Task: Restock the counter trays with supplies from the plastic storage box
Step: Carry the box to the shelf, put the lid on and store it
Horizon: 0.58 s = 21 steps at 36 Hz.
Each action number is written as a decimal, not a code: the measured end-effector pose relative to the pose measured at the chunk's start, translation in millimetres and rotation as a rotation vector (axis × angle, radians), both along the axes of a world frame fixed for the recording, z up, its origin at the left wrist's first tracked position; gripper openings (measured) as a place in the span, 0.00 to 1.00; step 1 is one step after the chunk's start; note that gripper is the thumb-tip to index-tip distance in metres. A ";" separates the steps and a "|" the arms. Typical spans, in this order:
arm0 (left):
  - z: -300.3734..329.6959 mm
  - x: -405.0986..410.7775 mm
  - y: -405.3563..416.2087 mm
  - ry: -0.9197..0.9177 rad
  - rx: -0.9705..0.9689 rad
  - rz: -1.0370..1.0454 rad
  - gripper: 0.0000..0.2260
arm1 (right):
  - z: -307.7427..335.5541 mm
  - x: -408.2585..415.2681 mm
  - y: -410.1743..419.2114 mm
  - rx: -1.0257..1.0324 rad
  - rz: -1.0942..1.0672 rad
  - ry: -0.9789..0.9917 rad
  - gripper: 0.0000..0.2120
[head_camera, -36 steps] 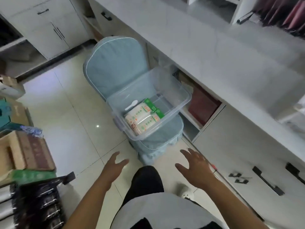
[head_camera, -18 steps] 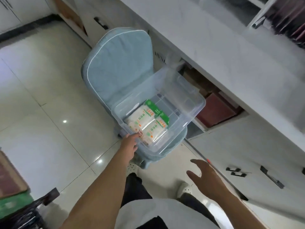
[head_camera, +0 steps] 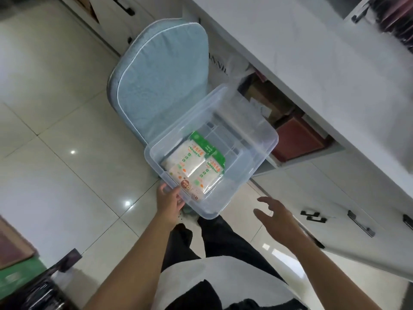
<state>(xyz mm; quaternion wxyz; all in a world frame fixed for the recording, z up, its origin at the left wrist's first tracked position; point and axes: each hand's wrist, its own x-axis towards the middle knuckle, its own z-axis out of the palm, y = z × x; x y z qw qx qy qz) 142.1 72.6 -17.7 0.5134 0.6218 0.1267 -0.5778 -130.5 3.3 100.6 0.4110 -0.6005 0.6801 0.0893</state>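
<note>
A clear plastic storage box (head_camera: 257, 135) sits tilted over the seat of a light-blue cushioned chair (head_camera: 161, 72). Inside lie two white packets with green tops (head_camera: 196, 166), side by side near the box's near-left corner. My left hand (head_camera: 169, 200) grips the box's near-left rim, fingers curled under the edge. My right hand (head_camera: 274, 213) hovers open just right of the box's near corner, fingers spread, touching nothing.
A white counter (head_camera: 312, 63) runs along the right, with open shelves holding a red box (head_camera: 297, 139) and cartons below it. White cabinet doors with black handles (head_camera: 359, 222) stand at right. Dark packaged goods (head_camera: 44, 289) and a cardboard box sit at lower left on the tiled floor.
My left hand has taken hold of the box's near-left rim and the box has slid toward me, off the chair seat's front. My right hand has risen closer to the box.
</note>
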 end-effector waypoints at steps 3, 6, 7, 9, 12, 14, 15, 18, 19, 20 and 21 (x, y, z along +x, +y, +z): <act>6.7 2.3 22.6 -0.047 0.052 0.027 0.25 | -11.9 15.9 -30.1 -0.028 -0.016 -0.061 0.17; 12.7 8.2 46.5 -0.072 0.138 0.060 0.26 | -27.5 31.8 -67.9 -0.021 -0.059 -0.105 0.18; 14.9 10.8 54.4 -0.079 0.165 0.074 0.25 | -33.6 37.3 -81.0 -0.013 -0.062 -0.100 0.19; 18.8 17.0 70.0 -0.100 0.211 0.090 0.25 | -46.4 49.2 -108.3 -0.011 -0.038 -0.077 0.22; 21.6 27.5 91.1 -0.110 0.265 0.105 0.22 | -69.0 66.0 -150.1 -0.010 -0.045 -0.058 0.27; 20.6 32.7 103.3 -0.104 0.297 0.118 0.20 | -86.2 77.4 -177.3 0.015 -0.058 -0.084 0.30; 19.6 34.8 108.0 -0.109 0.320 0.124 0.19 | -94.6 84.0 -190.3 0.033 -0.072 -0.109 0.32; 15.7 39.7 115.8 -0.128 0.382 0.149 0.18 | -115.2 107.7 -224.8 0.133 -0.191 -0.185 0.35; 14.5 40.3 116.8 -0.132 0.399 0.155 0.17 | -121.3 114.6 -232.6 0.183 -0.229 -0.198 0.36; 13.8 40.3 117.4 -0.135 0.415 0.165 0.17 | -126.8 120.8 -238.4 0.237 -0.240 -0.210 0.37; 13.6 39.6 117.5 -0.137 0.427 0.174 0.16 | -131.5 125.8 -242.2 0.291 -0.231 -0.223 0.38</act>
